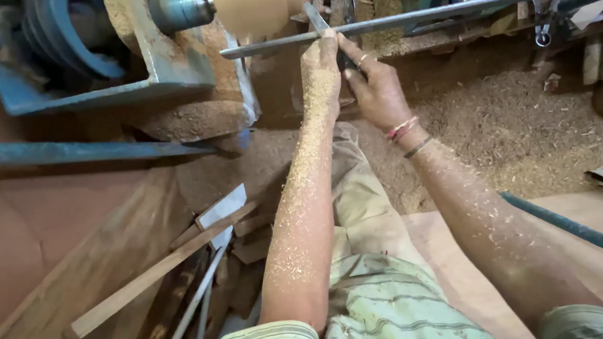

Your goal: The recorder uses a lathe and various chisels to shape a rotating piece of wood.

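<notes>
While chisel [318, 18] crosses rail [404, 18], hands crowded

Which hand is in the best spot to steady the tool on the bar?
Left. The left hand already rests on the metal bar beside the chisel; the right hand sits lower, gripping behind it.

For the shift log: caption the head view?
Both hands steady a flat chisel on the metal rest bar against the lathe's wooden workpiece.

Pale sawdust-covered floor [522, 128] spreads toward three o'clock. A blue-painted metal machine frame [101, 91] fills ten o'clock. Loose wooden strips [154, 276] lie at seven o'clock, beside a reddish board [40, 234].
</notes>
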